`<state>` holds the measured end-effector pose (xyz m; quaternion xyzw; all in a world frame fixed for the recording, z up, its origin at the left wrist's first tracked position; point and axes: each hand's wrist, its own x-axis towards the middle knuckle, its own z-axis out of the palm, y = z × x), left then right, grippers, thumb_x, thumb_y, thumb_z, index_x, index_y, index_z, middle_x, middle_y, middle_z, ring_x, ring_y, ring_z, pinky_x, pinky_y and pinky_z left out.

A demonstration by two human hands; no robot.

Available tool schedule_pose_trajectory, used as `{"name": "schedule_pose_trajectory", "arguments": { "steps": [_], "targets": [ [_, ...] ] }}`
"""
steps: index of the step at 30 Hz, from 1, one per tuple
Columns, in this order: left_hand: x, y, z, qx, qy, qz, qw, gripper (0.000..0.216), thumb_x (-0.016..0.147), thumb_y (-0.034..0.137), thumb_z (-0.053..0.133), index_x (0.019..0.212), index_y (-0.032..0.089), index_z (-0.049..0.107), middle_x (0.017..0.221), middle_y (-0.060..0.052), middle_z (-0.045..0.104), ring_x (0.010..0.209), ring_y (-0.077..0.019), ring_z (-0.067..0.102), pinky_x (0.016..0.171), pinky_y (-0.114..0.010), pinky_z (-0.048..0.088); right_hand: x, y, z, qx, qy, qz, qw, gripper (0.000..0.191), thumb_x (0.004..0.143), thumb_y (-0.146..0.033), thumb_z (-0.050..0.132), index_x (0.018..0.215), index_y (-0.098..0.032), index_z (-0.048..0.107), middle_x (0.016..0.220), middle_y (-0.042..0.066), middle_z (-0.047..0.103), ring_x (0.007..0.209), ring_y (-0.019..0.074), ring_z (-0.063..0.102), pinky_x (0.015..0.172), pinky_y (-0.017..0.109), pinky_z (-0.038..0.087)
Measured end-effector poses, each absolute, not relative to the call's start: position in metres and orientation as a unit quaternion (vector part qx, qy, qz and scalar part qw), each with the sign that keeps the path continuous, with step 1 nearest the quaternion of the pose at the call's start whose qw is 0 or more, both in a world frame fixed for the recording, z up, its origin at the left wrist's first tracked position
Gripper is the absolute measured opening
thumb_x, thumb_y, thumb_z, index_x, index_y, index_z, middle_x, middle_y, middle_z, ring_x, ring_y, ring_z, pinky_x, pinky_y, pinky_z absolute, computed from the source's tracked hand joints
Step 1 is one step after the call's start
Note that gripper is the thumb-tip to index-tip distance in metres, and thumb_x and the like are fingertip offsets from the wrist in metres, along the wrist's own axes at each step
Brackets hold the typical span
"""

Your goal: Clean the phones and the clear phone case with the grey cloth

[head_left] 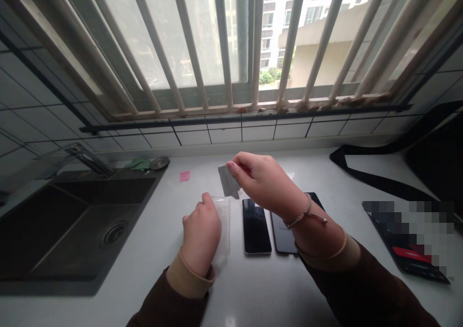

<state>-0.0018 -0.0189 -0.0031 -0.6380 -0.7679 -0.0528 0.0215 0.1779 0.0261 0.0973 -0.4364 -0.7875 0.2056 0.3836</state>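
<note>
A thin, grey, see-through sheet (pixel 227 180) hangs over the counter. My right hand (pixel 258 180) pinches it by its upper right edge between thumb and fingers. A clear plastic case (pixel 224 225) lies on the white counter, partly covered by my left hand (pixel 202 228). That hand is curled at the case's left side, with most of its fingertips hidden. Just right of the case is a phone (pixel 256 230) with a dark screen, lying flat. Beside it lies a larger dark tablet-like device (pixel 285 235), partly hidden under my right wrist.
At left is a dark sink (pixel 83 192) with a faucet (pixel 94 162), a green cloth (pixel 139 164) and a metal strainer (pixel 159 163). A pink note (pixel 184 176) lies on the counter. Right are a black strap (pixel 376 175) and a dark, red-marked package (pixel 408 254). Barred windows stand behind.
</note>
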Motion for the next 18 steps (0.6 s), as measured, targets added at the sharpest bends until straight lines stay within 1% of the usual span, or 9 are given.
{"name": "schedule_pose_trajectory", "arguments": {
  "steps": [3, 5, 6, 9, 11, 12, 14, 16, 18],
  "targets": [
    [-0.004, -0.017, -0.002, -0.627, -0.753, -0.194, -0.046, 0.036, 0.098, 0.011, 0.041, 0.124, 0.016, 0.065, 0.081, -0.013, 0.07, 0.08, -0.0335, 0.073, 0.08, -0.039, 0.051, 0.178, 0.026, 0.099, -0.433, -0.779, 0.227, 0.391, 0.033, 0.107, -0.04, 0.052, 0.082, -0.022, 0.062, 0.068, -0.003, 0.06, 0.065, 0.0132, 0.051, 0.063, 0.027, 0.034],
    [-0.005, -0.016, -0.001, -0.611, -0.726, -0.282, -0.14, 0.032, 0.095, 0.011, 0.049, 0.121, 0.019, 0.067, 0.075, -0.008, 0.067, 0.071, -0.0293, 0.069, 0.076, -0.036, 0.049, 0.178, 0.026, 0.099, -0.435, -0.769, 0.247, 0.399, 0.033, 0.107, -0.042, 0.053, 0.082, -0.022, 0.061, 0.067, -0.003, 0.059, 0.065, 0.0131, 0.052, 0.062, 0.027, 0.035],
    [-0.004, -0.015, 0.001, -0.598, -0.704, -0.314, -0.219, 0.03, 0.094, 0.013, 0.052, 0.119, 0.02, 0.068, 0.073, -0.006, 0.066, 0.066, -0.026, 0.067, 0.072, -0.034, 0.049, 0.179, 0.027, 0.099, -0.436, -0.761, 0.263, 0.402, 0.033, 0.107, -0.042, 0.052, 0.082, -0.022, 0.061, 0.067, -0.003, 0.059, 0.064, 0.0131, 0.053, 0.062, 0.027, 0.036],
    [-0.001, -0.016, 0.008, -0.511, -0.579, -0.367, -0.518, 0.026, 0.095, 0.02, 0.057, 0.118, 0.018, 0.069, 0.076, -0.001, 0.064, 0.054, -0.0148, 0.057, 0.06, -0.026, 0.046, 0.179, 0.029, 0.098, -0.431, -0.718, 0.355, 0.415, 0.033, 0.107, -0.047, 0.05, 0.087, -0.023, 0.061, 0.07, -0.003, 0.059, 0.064, 0.0139, 0.057, 0.059, 0.025, 0.043],
    [0.003, -0.018, 0.014, -0.427, -0.485, -0.39, -0.656, 0.026, 0.094, 0.022, 0.065, 0.118, 0.016, 0.071, 0.078, 0.0, 0.064, 0.052, -0.0094, 0.054, 0.056, -0.021, 0.045, 0.179, 0.031, 0.098, -0.426, -0.671, 0.43, 0.429, 0.033, 0.107, -0.049, 0.049, 0.089, -0.023, 0.06, 0.071, -0.002, 0.058, 0.063, 0.0144, 0.06, 0.057, 0.024, 0.048],
    [0.005, -0.019, 0.017, -0.388, -0.452, -0.401, -0.696, 0.025, 0.093, 0.022, 0.069, 0.116, 0.014, 0.072, 0.078, 0.0, 0.063, 0.053, -0.008, 0.054, 0.057, -0.02, 0.047, 0.179, 0.031, 0.098, -0.425, -0.644, 0.462, 0.438, 0.033, 0.107, -0.05, 0.049, 0.089, -0.023, 0.059, 0.072, -0.002, 0.057, 0.063, 0.0146, 0.061, 0.056, 0.024, 0.051],
    [0.008, -0.02, 0.024, -0.311, -0.414, -0.417, -0.747, 0.02, 0.093, 0.019, 0.072, 0.111, 0.012, 0.073, 0.079, -0.002, 0.065, 0.058, -0.0085, 0.06, 0.061, -0.02, 0.053, 0.18, 0.032, 0.099, -0.424, -0.592, 0.514, 0.453, 0.032, 0.107, -0.049, 0.049, 0.09, -0.024, 0.058, 0.073, -0.002, 0.057, 0.063, 0.0152, 0.062, 0.053, 0.025, 0.055],
    [0.007, -0.018, 0.029, -0.233, -0.399, -0.43, -0.775, 0.014, 0.095, 0.014, 0.068, 0.108, 0.01, 0.073, 0.08, -0.004, 0.068, 0.062, -0.0103, 0.066, 0.065, -0.022, 0.059, 0.18, 0.032, 0.1, -0.418, -0.55, 0.555, 0.464, 0.03, 0.107, -0.048, 0.05, 0.093, -0.024, 0.059, 0.076, -0.001, 0.059, 0.065, 0.0162, 0.065, 0.052, 0.026, 0.058],
    [0.005, -0.014, 0.031, -0.165, -0.396, -0.442, -0.788, 0.014, 0.099, 0.012, 0.06, 0.105, 0.009, 0.072, 0.079, -0.006, 0.071, 0.062, -0.0114, 0.069, 0.066, -0.023, 0.061, 0.18, 0.032, 0.101, -0.411, -0.519, 0.583, 0.471, 0.029, 0.106, -0.05, 0.054, 0.096, -0.023, 0.061, 0.079, 0.0, 0.061, 0.068, 0.0166, 0.067, 0.052, 0.026, 0.06]
  ]
}}
